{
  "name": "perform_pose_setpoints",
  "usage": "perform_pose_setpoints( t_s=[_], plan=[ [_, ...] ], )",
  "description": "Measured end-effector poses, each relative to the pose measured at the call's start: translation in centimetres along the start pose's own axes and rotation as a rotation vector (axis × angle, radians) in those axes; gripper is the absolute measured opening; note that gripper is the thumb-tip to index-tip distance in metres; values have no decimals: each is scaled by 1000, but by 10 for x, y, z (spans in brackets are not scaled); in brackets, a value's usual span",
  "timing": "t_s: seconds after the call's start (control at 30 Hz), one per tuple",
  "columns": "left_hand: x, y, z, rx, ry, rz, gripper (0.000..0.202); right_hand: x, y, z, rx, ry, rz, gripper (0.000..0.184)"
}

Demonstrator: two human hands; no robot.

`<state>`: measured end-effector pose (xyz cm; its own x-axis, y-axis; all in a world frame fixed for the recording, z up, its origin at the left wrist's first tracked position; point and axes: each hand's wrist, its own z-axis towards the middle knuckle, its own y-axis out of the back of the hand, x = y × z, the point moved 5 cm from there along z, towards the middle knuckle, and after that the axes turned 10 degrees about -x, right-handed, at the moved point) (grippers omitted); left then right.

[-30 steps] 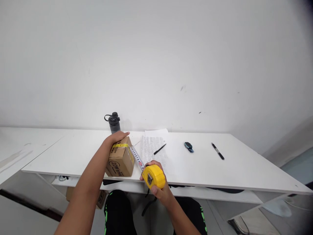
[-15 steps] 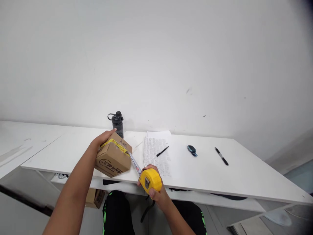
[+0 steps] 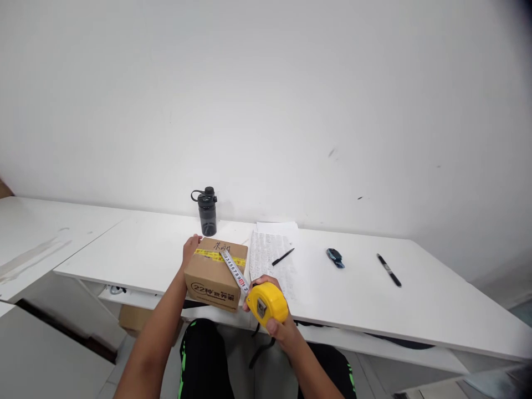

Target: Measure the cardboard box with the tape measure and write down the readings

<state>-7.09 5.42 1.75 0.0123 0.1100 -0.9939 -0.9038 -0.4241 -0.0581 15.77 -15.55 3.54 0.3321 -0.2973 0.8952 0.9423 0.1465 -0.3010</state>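
A small cardboard box (image 3: 211, 274), with yellow tape and handwriting on its top, sits at the front edge of the white desk. My left hand (image 3: 192, 247) grips its far left side; the fingers are partly hidden behind it. In my right hand (image 3: 279, 321) is a yellow tape measure (image 3: 267, 302), held just right of the box. Its white numbered blade (image 3: 235, 270) is pulled out a short way and lies slantwise over the box top, the tip near the yellow tape strip. A black strap dangles below the tape measure.
Behind the box stands a dark water bottle (image 3: 208, 213). Handwritten sheets (image 3: 266, 249) with a black pen (image 3: 283, 256) on them lie right of it. Farther right are a small blue-black object (image 3: 334, 257) and a black marker (image 3: 389, 270). Another cardboard box (image 3: 135, 318) is under the desk (image 3: 357, 310).
The box has turned and come down from a tilt to sit level, shifting right in view. The blade now crosses its top. My right hand keeps holding the tape measure.
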Motion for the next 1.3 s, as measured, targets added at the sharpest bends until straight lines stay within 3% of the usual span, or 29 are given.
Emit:
perform_pose_setpoints(
  t_s=[0.13, 0.23, 0.37, 0.53, 0.6, 0.73, 0.93, 1.03, 1.3],
  plan=[
    [-19, 18, -2, 16, 32, -42, 52, 0, 23, 15, -12, 0, 43, 79],
    [-31, 45, -39, 22, -2, -52, 52, 4, 27, 44, 59, -11, 77, 78],
    [-20, 52, -91, 43, 29, -15, 65, 13, -1, 94, 229, -49, 107, 72],
    [-5, 43, -96, -8, 43, -98, 82, 14, -41, 124, 425, -105, 41, 57],
    [-8, 41, -93, 28, 13, -95, 81, 12, -41, 122, 469, -116, -3, 53],
    [-15, 40, -93, 95, -53, -69, 65, 10, -23, 107, 474, -118, -25, 54],
    [-13, 32, -91, 181, -13, -125, 60, 18, -6, 88, 450, -106, -70, 60],
    [-14, 31, -89, 165, -36, -123, 58, 20, -1, 81, 461, -91, -109, 60],
    [-14, 23, -91, 84, -96, -28, 51, 16, 23, 54, 207, 75, -322, 60]
  ],
)
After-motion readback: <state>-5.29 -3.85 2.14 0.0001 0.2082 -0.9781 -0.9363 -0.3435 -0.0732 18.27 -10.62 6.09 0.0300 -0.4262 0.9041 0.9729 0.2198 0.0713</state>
